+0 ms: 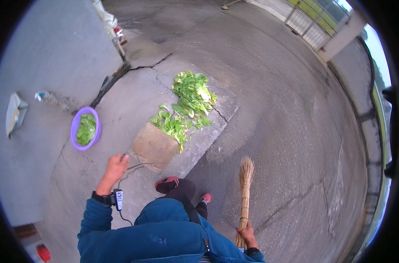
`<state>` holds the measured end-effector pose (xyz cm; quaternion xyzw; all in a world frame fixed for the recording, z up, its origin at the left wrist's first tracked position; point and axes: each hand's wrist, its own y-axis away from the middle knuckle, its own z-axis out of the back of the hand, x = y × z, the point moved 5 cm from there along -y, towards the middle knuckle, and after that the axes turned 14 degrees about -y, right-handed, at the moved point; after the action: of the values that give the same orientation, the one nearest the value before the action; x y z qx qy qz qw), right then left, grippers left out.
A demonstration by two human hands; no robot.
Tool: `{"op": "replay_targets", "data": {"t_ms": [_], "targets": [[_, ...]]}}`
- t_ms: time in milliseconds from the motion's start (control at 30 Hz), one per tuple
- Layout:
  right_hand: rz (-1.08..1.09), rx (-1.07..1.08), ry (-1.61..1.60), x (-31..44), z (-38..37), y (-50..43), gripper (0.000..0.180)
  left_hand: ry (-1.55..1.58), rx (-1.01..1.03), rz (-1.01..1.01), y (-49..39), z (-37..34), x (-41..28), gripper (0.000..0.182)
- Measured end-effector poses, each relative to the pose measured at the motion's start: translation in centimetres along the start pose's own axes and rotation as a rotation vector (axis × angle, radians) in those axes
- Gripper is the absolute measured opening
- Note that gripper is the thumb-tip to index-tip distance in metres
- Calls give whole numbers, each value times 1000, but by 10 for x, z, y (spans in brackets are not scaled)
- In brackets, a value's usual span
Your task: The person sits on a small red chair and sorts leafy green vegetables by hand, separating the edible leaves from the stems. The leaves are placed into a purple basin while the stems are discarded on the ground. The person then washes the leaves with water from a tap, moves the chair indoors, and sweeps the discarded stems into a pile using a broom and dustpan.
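Observation:
My right hand (247, 232) is closed around the bound lower part of a straw broom (245, 197), whose bristles point away from me over the concrete. At the left, my left hand (116, 167) is raised with its fingers curled; a small dark thing shows at the fingers, too unclear to name. Ahead of me, a heap of leafy greens (189, 92) lies on the concrete slab, with looser, lighter leaves (173, 126) beside a square brown board or tile (155, 144). A purple plastic basin (99, 130) holding green leaves stands beyond my left hand.
A grey wall (55, 49) rises on the left, with a bag (17, 113) and a plastic bottle (43, 96) near it. The slab's raised edge (204, 153) runs beside my feet. Cracked concrete stretches right towards a low wall and a metal gate (312, 26).

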<state>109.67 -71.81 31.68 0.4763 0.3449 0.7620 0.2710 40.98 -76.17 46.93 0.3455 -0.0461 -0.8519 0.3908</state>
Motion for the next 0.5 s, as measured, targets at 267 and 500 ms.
{"op": "replay_targets", "data": {"t_ms": [267,500], "targets": [[182,255,94,6,19,-155,80,90,-282,219,88,-87,55,29],[341,516,123,116,-10,-149,78,19,-381,368,103,-198,123,26]]}}
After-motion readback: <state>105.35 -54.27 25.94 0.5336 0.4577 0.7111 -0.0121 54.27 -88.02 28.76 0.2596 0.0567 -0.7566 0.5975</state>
